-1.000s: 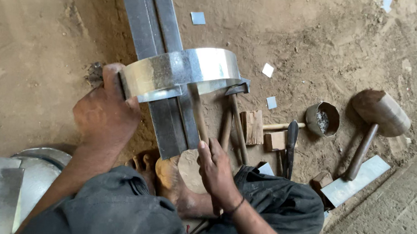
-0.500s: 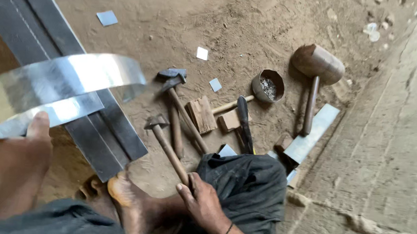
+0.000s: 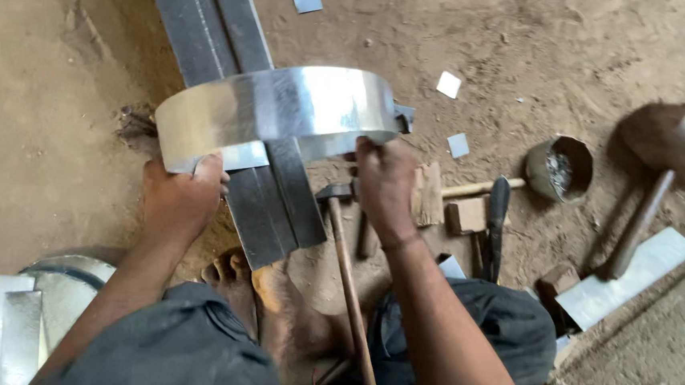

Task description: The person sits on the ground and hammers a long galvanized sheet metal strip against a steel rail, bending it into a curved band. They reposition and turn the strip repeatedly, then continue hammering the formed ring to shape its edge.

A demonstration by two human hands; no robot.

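Your left hand (image 3: pixel 181 197) is clamped on the near left end of the curved sheet-metal band (image 3: pixel 284 108), and your right hand (image 3: pixel 383 179) pinches its right end, so the strip keeps its bow while it rests across the long steel bar (image 3: pixel 223 63) serving as an anvil; a hammer (image 3: pixel 342 249) lies just beside your right wrist, a wooden mallet (image 3: pixel 666 159) well apart on the dirt

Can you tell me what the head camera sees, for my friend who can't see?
Both hands, left and right, hold a shiny curved metal band over a dark steel beam. Hammers lie on the dirt.
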